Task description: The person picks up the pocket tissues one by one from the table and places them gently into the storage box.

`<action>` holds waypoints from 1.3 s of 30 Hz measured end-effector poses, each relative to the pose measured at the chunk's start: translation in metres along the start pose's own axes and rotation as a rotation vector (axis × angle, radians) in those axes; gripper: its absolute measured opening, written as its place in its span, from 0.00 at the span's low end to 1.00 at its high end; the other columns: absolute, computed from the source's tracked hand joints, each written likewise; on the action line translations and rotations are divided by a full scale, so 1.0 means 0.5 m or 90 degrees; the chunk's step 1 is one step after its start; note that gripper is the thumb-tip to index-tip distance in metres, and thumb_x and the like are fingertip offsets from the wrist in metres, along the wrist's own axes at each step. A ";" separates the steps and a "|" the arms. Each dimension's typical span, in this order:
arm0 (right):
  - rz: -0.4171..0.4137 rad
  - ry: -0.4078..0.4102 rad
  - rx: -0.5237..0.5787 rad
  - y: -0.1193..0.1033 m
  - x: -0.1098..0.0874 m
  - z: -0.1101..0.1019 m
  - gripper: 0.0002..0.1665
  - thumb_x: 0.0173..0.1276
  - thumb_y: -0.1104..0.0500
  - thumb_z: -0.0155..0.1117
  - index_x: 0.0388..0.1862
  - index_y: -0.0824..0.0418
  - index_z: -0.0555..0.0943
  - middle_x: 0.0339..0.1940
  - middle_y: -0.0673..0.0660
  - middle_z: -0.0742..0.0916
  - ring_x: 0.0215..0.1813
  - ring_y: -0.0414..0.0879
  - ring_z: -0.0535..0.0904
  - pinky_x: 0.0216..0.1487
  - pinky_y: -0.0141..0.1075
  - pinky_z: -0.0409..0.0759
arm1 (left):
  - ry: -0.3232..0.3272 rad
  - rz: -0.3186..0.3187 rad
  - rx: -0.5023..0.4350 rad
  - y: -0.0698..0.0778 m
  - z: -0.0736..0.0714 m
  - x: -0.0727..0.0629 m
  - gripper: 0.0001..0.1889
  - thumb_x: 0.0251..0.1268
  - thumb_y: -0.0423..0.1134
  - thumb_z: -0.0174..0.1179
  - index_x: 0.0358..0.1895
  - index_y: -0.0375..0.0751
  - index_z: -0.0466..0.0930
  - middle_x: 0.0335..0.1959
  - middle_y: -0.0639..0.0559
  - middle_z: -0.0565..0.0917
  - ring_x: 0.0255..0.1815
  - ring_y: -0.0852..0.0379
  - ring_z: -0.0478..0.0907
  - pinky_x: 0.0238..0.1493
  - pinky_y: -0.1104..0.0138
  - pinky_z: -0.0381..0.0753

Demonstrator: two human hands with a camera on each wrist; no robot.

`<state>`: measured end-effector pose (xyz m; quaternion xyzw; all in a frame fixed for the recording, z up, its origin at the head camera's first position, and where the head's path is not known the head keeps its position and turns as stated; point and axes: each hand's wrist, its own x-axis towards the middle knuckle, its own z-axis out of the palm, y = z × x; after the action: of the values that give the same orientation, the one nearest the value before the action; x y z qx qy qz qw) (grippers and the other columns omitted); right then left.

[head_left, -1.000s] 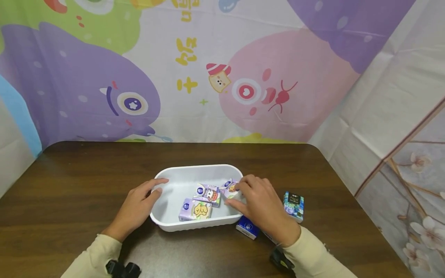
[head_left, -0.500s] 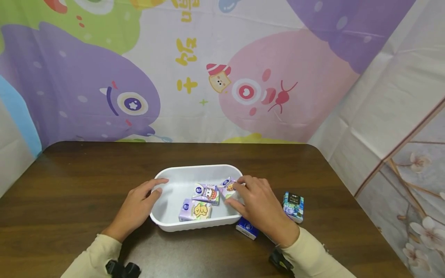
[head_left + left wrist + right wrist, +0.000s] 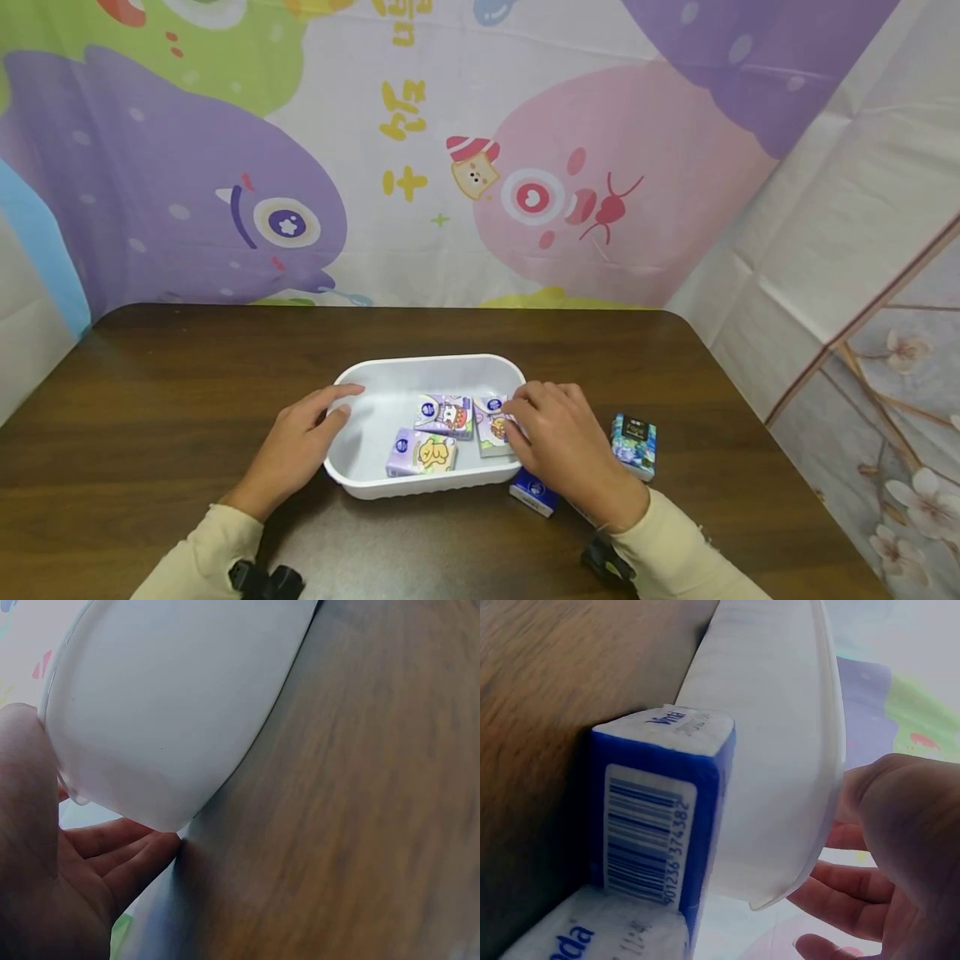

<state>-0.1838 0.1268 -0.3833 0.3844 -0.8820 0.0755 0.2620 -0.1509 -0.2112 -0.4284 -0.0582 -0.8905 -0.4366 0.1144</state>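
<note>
A white plastic tray (image 3: pixel 386 371) stands on the table, with three pocket tissue packs inside. A bear-print pack (image 3: pixel 422 454) lies near its front wall. Behind that is a purple-and-white character pack (image 3: pixel 444 414). The third pack (image 3: pixel 491 427) lies flat at the right end. My left hand (image 3: pixel 300 437) holds the tray's left end, thumb and index over the rim and other fingers against the outer wall (image 3: pixel 165 712). My right hand (image 3: pixel 566 442) reaches over the right rim, thumb and index tips touching the third pack's right side, which they partly cover.
A blue tissue pack (image 3: pixel 534 492) sits by the tray's front right corner. Another pack (image 3: pixel 607 930) lies beside it, mostly hidden under the right wrist in the head view. Farther right is a blue floral pack (image 3: pixel 633 446). A printed cloth (image 3: pixel 420 250) hangs behind the brown table (image 3: pixel 210 350).
The third pack has gone from tilted in my right fingers to flat on the tray floor. My right thumb has drawn back toward the rim. The left hand has stayed put.
</note>
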 end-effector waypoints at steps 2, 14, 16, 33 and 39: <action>0.007 -0.002 0.007 0.001 0.001 -0.004 0.07 0.64 0.55 0.71 0.39 0.54 0.87 0.40 0.52 0.86 0.42 0.47 0.81 0.46 0.46 0.75 | -0.001 0.000 -0.002 0.000 0.000 0.000 0.16 0.76 0.38 0.53 0.62 0.47 0.81 0.64 0.42 0.78 0.66 0.43 0.72 0.64 0.46 0.67; 0.076 -0.023 -0.005 0.033 0.006 -0.030 0.12 0.66 0.50 0.67 0.37 0.57 0.89 0.35 0.52 0.89 0.38 0.47 0.84 0.39 0.43 0.79 | 0.001 -0.001 -0.005 0.000 0.000 0.001 0.16 0.76 0.38 0.53 0.62 0.47 0.81 0.64 0.42 0.78 0.66 0.43 0.72 0.64 0.46 0.67; 0.096 -0.027 -0.006 0.042 0.005 -0.032 0.12 0.67 0.50 0.67 0.37 0.57 0.88 0.34 0.51 0.89 0.36 0.46 0.84 0.36 0.42 0.78 | 0.001 0.001 -0.005 0.000 0.001 0.001 0.16 0.76 0.38 0.53 0.62 0.47 0.81 0.64 0.42 0.78 0.66 0.43 0.72 0.64 0.46 0.67; 0.164 -0.061 -0.005 0.087 -0.007 -0.028 0.12 0.67 0.50 0.67 0.36 0.57 0.88 0.29 0.50 0.87 0.26 0.43 0.78 0.32 0.41 0.77 | 0.008 0.015 -0.004 -0.004 0.001 0.000 0.16 0.76 0.38 0.53 0.61 0.47 0.81 0.63 0.42 0.79 0.65 0.44 0.73 0.63 0.47 0.68; 0.199 -0.102 -0.008 0.099 -0.010 -0.029 0.12 0.67 0.50 0.67 0.36 0.58 0.88 0.28 0.50 0.86 0.24 0.41 0.75 0.29 0.38 0.76 | 0.005 0.008 -0.002 -0.001 0.000 0.000 0.16 0.76 0.39 0.53 0.61 0.48 0.81 0.63 0.42 0.79 0.66 0.43 0.72 0.63 0.47 0.68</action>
<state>-0.2106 0.1694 -0.3701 0.2462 -0.9493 0.0793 0.1785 -0.1509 -0.2116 -0.4289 -0.0625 -0.8890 -0.4373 0.1204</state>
